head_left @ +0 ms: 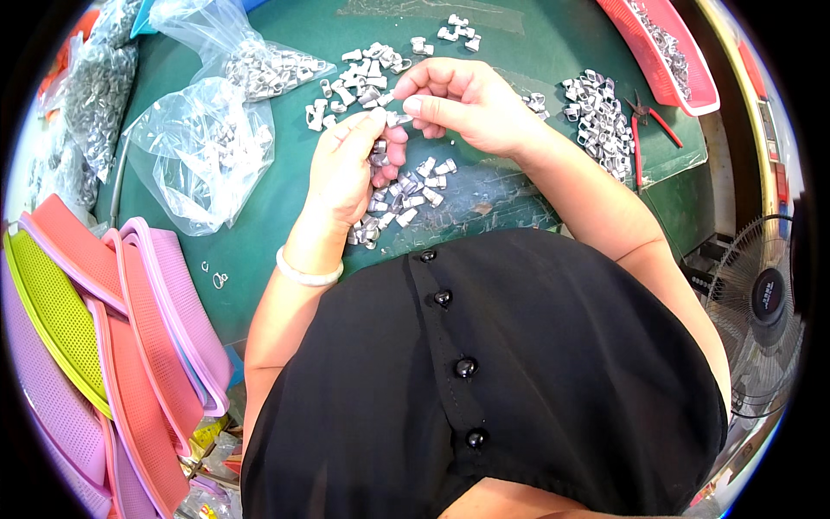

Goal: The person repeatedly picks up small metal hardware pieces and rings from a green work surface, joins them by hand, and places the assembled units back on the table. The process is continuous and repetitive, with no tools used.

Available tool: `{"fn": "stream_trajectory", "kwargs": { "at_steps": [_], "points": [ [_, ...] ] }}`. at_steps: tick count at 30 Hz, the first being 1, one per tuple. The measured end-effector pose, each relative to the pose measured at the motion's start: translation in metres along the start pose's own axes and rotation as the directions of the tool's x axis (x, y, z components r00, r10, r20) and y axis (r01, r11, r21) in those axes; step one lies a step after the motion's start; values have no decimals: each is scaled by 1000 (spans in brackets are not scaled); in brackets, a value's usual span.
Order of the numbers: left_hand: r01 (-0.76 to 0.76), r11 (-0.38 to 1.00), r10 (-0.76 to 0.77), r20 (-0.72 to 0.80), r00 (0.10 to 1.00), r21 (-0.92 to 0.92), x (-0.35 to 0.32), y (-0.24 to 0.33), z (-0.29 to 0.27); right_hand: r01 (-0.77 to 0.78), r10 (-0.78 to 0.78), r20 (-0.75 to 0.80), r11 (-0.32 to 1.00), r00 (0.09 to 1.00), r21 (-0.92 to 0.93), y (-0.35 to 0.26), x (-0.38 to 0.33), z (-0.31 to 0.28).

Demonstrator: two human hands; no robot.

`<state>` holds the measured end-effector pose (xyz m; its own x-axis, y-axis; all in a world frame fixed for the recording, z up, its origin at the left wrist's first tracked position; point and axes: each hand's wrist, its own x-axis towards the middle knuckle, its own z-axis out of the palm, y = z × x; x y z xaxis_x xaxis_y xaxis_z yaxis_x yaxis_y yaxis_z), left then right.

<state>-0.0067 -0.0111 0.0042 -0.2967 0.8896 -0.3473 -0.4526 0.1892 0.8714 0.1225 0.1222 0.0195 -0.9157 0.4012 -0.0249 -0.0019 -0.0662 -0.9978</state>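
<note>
My left hand (pixel 346 169) and my right hand (pixel 458 99) meet over a green table (pixel 277 216). Between the fingertips of both hands sits a small silver metal clip (pixel 396 118). My left hand also cups a few more clips against its palm. A loose heap of the same metal clips (pixel 406 195) lies on the table right under my hands, and another heap (pixel 359 78) lies just beyond them. A white bracelet (pixel 307 275) circles my left wrist.
Clear plastic bags of metal parts (pixel 203 147) lie at the left. Stacked pink, orange and green mesh baskets (pixel 104 320) lean at the lower left. A finished pile of clips (pixel 596 117), red-handled pliers (pixel 644 130) and a pink tray (pixel 683 60) sit at the right. A fan (pixel 761 303) stands beyond the table.
</note>
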Motion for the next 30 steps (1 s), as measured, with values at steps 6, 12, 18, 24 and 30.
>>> {"fn": "stream_trajectory", "kwargs": {
  "at_steps": [6, 12, 18, 24, 30],
  "points": [
    [25, 1000, -25, 22, 999, -9, 0, 2, -1, -58, 58, 6, 995, 998, 75, 1, 1, 1],
    [31, 1000, -30, 20, 999, -6, -1, 3, 1, -101, 103, -14, 991, 995, 93, -1, 0, 2],
    [33, 999, -33, 20, 999, -4, -1, 2, 0, -106, 108, -18, 990, 994, 98, -1, 0, 2],
    [40, 999, -40, 11, 999, -7, -1, 3, 1, -109, 111, -14, 990, 994, 91, 0, 0, 1],
    [10, 1000, -10, 11, 1000, 13, -1, 0, 1, -140, 138, 26, 988, 990, 71, 5, 2, -2]
  ]
}}
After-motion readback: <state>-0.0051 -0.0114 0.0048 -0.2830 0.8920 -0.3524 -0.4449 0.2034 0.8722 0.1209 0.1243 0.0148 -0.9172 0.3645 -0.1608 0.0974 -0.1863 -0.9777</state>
